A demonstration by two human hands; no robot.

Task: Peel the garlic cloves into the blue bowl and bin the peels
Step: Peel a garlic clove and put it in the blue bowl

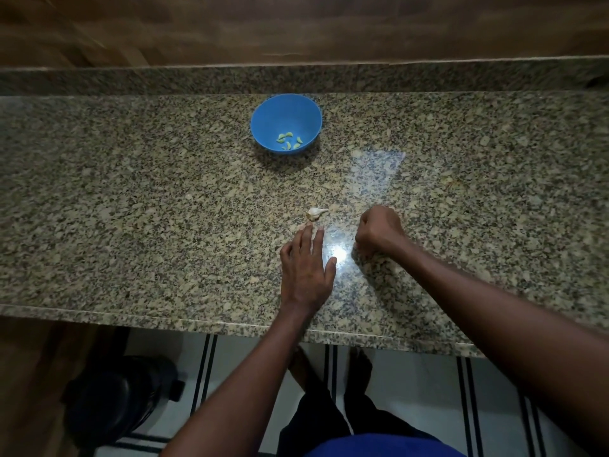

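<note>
On the speckled granite bench (131,192), the left hand (306,275) lies flat with straight fingers just short of a garlic piece (316,213), the right hand (379,232) is curled into a fist, contents unseen, and peeled cloves (290,141) sit in the blue bowl (280,117) farther back.

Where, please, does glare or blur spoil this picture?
Head view: a bright glare patch on the counter lies between the left hand and right hand; the wooden wall is smeared; the dark bin below is dim; the blue bowl shows clearly.
</note>
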